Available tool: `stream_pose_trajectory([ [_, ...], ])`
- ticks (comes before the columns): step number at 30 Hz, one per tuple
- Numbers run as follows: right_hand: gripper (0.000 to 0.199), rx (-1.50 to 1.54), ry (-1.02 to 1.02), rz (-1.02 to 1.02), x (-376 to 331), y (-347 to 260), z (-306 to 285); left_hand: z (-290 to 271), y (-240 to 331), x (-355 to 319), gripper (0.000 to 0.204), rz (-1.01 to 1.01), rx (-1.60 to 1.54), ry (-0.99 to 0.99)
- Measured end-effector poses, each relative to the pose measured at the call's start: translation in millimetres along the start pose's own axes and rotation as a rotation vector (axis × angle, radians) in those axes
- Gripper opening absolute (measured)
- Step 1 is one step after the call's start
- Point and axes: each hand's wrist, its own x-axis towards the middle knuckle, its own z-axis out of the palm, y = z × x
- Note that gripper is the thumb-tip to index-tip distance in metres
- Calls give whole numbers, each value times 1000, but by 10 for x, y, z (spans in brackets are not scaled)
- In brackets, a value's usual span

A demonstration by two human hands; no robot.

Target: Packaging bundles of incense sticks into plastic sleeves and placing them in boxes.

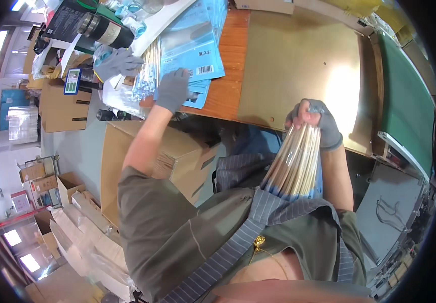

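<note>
A worker's gloved right hand [313, 121] clenches a thick bundle of packaged wooden sticks [294, 164], fanning toward six o'clock below the fist; gripped only at its top end, the loose bundle could splay and shed sticks. The left hand [173, 89], fingers spread flat, presses on blue packets [192, 45] at ten o'clock across the wooden table [294, 55], near another person's gloved hand [119, 61]
</note>
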Motion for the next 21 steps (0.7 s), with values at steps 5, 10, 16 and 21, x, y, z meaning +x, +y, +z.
stream_pose_trajectory([
  [5, 20, -42, -5, -54, -29, 27, 75, 101, -406, -59, 13, 74, -162, 49],
  [10, 19, -119, 29, -32, 2, 61, 168, 4, -437, -15, 13, 53, -288, 14],
  [16, 19, -105, 12, -15, -11, 79, 123, -379, -171, 416, 28, -197, -536, -92],
  [21, 58, -127, -24, 66, 77, -8, 273, 65, 988, 706, 40, -126, -871, 124],
])
